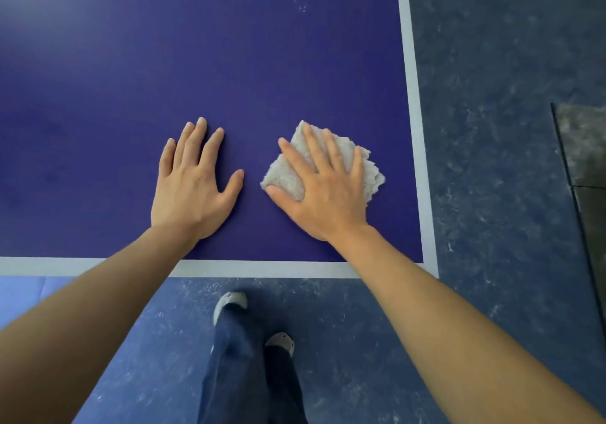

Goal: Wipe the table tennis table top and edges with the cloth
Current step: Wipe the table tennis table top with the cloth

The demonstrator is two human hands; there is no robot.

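Mottled blue floor with a dark panel at its edge

A dark grey panel [583,148] lies on the floor [492,128], with a thin black border down its left side and a seam across its lower part. To the left of the panel and below it, the floor is blue-grey and flecked with pale scuffs. Well to the panel's left and lower down, a pale blue sheet [19,295] lies flat in soft, even light.

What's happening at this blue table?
A person is leaning over a corner of the table tennis table. Their right hand presses flat on a folded pale cloth lying on the blue top, inside the white edge lines. The left hand rests flat on the bare surface beside it. Wiping looks under way on the top, not the edges.
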